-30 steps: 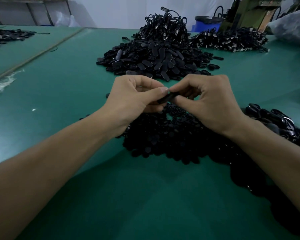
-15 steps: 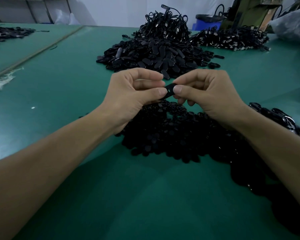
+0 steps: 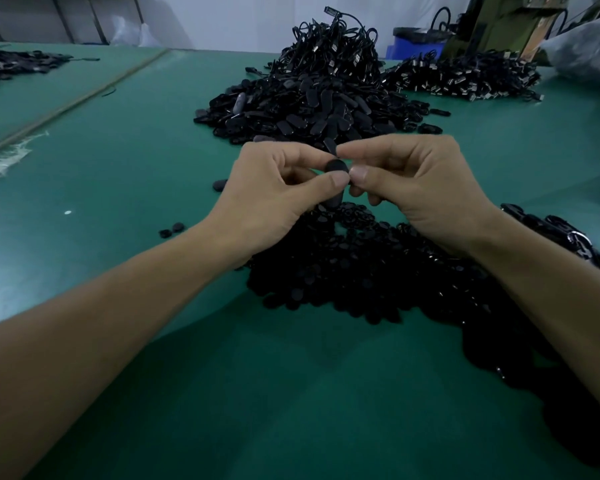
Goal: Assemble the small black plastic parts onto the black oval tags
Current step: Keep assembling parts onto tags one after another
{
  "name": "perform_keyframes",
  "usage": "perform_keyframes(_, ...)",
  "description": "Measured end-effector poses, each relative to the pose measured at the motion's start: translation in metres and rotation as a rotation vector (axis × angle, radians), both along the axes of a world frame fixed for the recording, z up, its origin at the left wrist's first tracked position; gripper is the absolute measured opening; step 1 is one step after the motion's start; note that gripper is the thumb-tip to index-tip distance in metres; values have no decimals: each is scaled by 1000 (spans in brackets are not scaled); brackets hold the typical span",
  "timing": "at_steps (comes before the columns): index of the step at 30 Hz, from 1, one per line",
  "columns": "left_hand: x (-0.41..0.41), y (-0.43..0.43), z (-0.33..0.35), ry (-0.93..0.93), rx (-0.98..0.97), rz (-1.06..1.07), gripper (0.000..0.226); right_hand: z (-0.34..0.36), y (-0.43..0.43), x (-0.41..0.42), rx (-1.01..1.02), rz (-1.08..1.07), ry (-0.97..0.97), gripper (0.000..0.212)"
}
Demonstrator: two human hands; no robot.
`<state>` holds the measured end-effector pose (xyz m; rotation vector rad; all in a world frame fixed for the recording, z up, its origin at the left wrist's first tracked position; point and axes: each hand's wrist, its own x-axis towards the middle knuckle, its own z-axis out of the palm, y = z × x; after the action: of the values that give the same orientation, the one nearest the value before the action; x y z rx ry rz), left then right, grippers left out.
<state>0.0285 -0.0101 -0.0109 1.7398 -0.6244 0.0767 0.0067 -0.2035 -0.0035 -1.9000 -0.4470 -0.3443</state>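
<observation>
Black part heaps (image 3: 343, 271) crowd centre; green table (image 3: 118, 174) open leftward.

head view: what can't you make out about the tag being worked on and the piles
Oval tag, head view: lower part hidden behind the left hand.
Whether a small part is fitted: covered by fingertips of the right hand pinching the tag's edge.
Near pile: too dark to separate pieces.
Pile at right: cut off by the frame edge.

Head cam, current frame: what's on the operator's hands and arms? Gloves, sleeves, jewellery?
Nothing worn. The left hand and right hand are bare: no gloves, no rings in view. The left forearm and right forearm are bare to the frame edge: no sleeves, watch or wristband visible. Thumbnails short, unpainted.
</observation>
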Motion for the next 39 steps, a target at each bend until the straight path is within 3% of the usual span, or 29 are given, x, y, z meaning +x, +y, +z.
perform_keyframes(2,2,2,-2,22,3,28,8,-3,-2,1,-81,-86,4,23)
perform_keyframes(5,6,3,-4,57,-51,101,9,-9,-5,3,-409,-237,2,17)
perform_keyframes(8,9,2,-5,87,-102,160,16,-11,-5,2,-666,-237,43,17)
perform_keyframes(11,10,2,-7,83,-114,176,18,-10,-2,1,-780,-204,39,18)
perform_keyframes(16,12,5,-7,86,-124,163,4,-9,-1,0,-771,-193,39,12)
perform_keyframes(23,16,6,-9,111,-144,210,8,-11,-1,0,-789,-230,-3,12)
perform_keyframes(29,15,7,-8,176,-291,171,7,-6,3,-5,-670,-219,-65,12)
perform_keyframes(34,15,6,-9,234,-302,204,9,-6,4,-3,-569,-197,-78,19)
perform_keyframes(39,15,6,-9,248,-293,212,10,-8,2,0,-515,-194,1,12)
